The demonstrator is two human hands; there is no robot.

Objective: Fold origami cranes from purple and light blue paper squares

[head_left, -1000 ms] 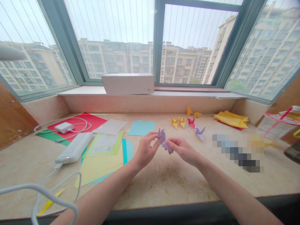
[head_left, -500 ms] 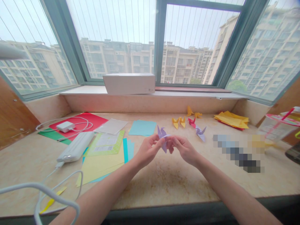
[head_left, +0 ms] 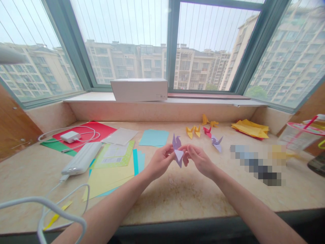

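A small purple folded paper figure (head_left: pixel 177 150) is held above the stone counter (head_left: pixel 182 196), near its middle. My left hand (head_left: pixel 160 162) pinches its left side with thumb and fingers closed. My right hand (head_left: pixel 198 159) pinches its right side the same way. One pointed tip of the figure stands upward and another points down between my hands. Both forearms reach in from the bottom edge.
Finished paper cranes, yellow (head_left: pixel 192 131), red (head_left: pixel 207 131) and purple (head_left: pixel 216 142), lie behind my hands. Coloured sheets (head_left: pixel 111 169), a white power bank (head_left: pixel 81 158), a charger with cable (head_left: pixel 70 136), a yellow paper stack (head_left: pixel 250 128) and a white box (head_left: pixel 139 89) on the sill surround them. A plastic cup (head_left: pixel 298 135) stands right.
The purple figure has turned in my fingers from lying slanted to standing upright, and my two hands have come closer together around it.
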